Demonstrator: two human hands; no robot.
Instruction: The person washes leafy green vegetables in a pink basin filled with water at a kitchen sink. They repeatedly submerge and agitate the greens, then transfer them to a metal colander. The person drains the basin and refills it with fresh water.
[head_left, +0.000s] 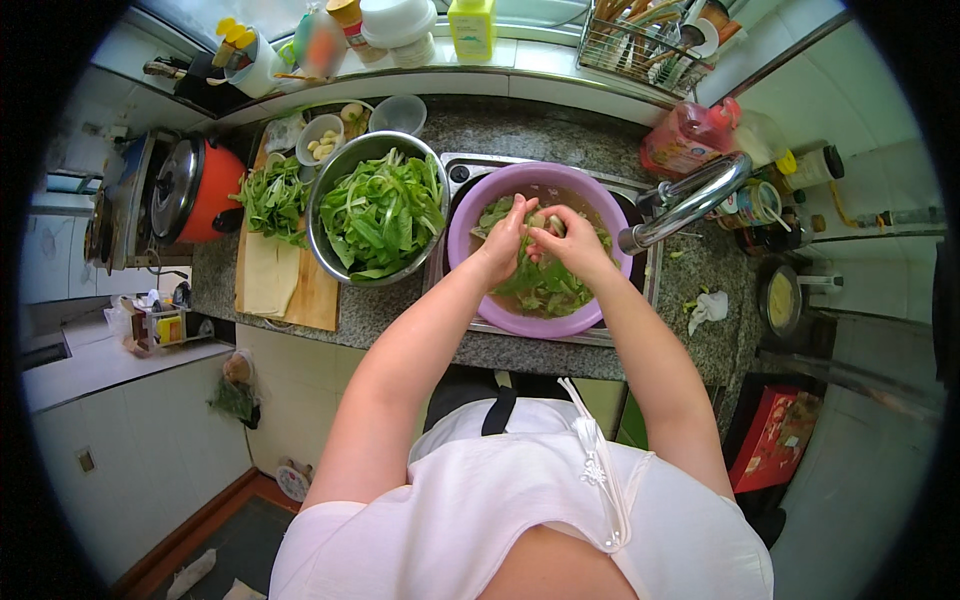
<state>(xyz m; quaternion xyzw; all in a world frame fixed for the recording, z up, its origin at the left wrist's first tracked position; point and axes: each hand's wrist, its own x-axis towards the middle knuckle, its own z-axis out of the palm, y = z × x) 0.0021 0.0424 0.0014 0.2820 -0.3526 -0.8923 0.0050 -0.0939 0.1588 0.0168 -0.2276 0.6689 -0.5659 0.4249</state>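
Over a purple plastic basin (465, 277) in the sink, my left hand (510, 240) and my right hand (574, 244) are close together with their fingers bent around a bunch of leafy greens (534, 271). A pale stalk end shows by the right fingers, while the leaves hang below. My fingers hide part of the bunch. Brownish water fills the basin, and more greens (551, 301) float in it. To the left stands a steel bowl (315, 251) heaped with green leaves (382, 210).
A chrome faucet (686, 202) reaches toward the basin's right rim. Left of the bowl, a wooden cutting board (319, 300) carries more greens (274, 199) and a pale folded sheet (270, 274). A small tub holds peeled garlic cloves (325, 144). A crumpled white tissue (709, 309) lies on the right counter.
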